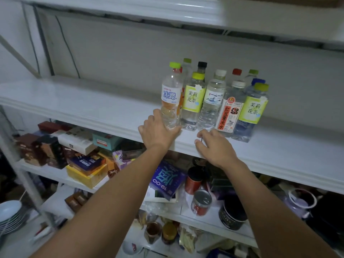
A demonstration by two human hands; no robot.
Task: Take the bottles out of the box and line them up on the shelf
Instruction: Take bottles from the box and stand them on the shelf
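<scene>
Several clear plastic bottles stand in two rows on the white shelf (pixel 83 101). At the left end of the front row is a yellow-capped bottle with a blue and white label (pixel 171 97). My left hand (pixel 158 133) grips its base. To its right stand a jasmine tea bottle (pixel 192 101), a white-capped water bottle (pixel 212 101), a red-labelled bottle (pixel 229 112) and another jasmine tea bottle (pixel 253 110). My right hand (pixel 214 146) hovers at the shelf's front edge below them, fingers loosely curled, holding nothing. The box is out of view.
The shelf's left half and right end are bare. Another white shelf (pixel 130 8) runs overhead. Lower shelves hold boxes (pixel 87 170), tins (pixel 202 202) and a dark jar (pixel 232 215). Stacked bowls (pixel 11 213) sit at lower left.
</scene>
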